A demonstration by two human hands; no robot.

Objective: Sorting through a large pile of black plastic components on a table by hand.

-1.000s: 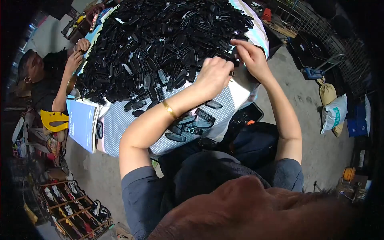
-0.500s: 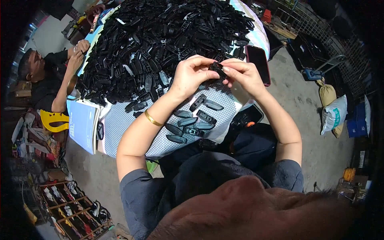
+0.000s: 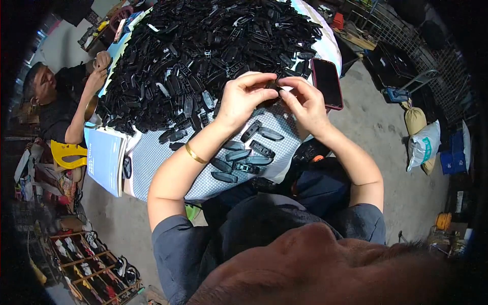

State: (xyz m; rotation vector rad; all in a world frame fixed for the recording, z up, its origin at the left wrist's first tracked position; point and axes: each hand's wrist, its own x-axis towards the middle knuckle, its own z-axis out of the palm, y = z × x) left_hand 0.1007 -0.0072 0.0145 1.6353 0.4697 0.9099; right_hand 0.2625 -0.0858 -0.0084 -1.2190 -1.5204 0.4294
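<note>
Over the near edge of the heap, my left hand [image 3: 242, 97] and my right hand [image 3: 306, 103] meet at their fingertips. Thumb and index finger of each pinch a small black plastic piece, which is mostly hidden and blends into the dark parts behind it. The large pile of black plastic parts [image 3: 203, 56] covers most of the table; many are oblong and some have metal bits. Closer to me, several separate black oblong parts [image 3: 271, 133] lie on the patterned cloth [image 3: 162, 173], below my wrists.
A dark-screened phone [image 3: 326, 84] lies right of my right hand. At the table's left edge sits a light blue book [image 3: 105, 160]. Another person's hands [image 3: 100, 68] are at the table's far left. On the floor to the right stand filled sacks [image 3: 423, 145].
My right hand has shifted slightly, its fingers now straighter and lower at the piece. The black piece, visible between the fingers before, is now mostly hidden. The other person's hands moved slightly.
</note>
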